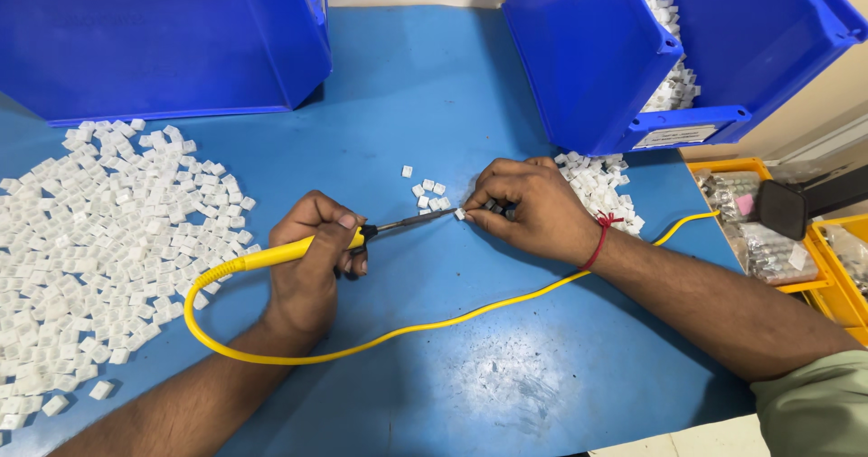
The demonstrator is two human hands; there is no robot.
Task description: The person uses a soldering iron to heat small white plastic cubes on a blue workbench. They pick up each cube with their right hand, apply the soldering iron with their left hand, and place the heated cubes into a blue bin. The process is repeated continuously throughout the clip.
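Left hand: the left hand point(312, 263) has its grip clenched around a yellow-handled soldering iron point(298, 251), tip touching the part.
Right hand: the right hand point(533, 208) pinches a small white plastic piece point(460, 214) against the blue bench point(434, 104).
Nearby: a heap of white pieces point(108, 240) lies at left; a blue bin point(651, 50) stands behind.
Risk: the tip is just beside the fingertips, so a slip could burn them; the yellow cord point(434, 323) could snag.

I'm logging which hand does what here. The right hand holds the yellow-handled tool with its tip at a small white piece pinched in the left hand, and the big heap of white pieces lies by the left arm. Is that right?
The hands are swapped. In the head view the left hand holds the yellow-handled tool, and the right hand pinches the small white piece at its tip. The big heap of white pieces does lie by the left arm.
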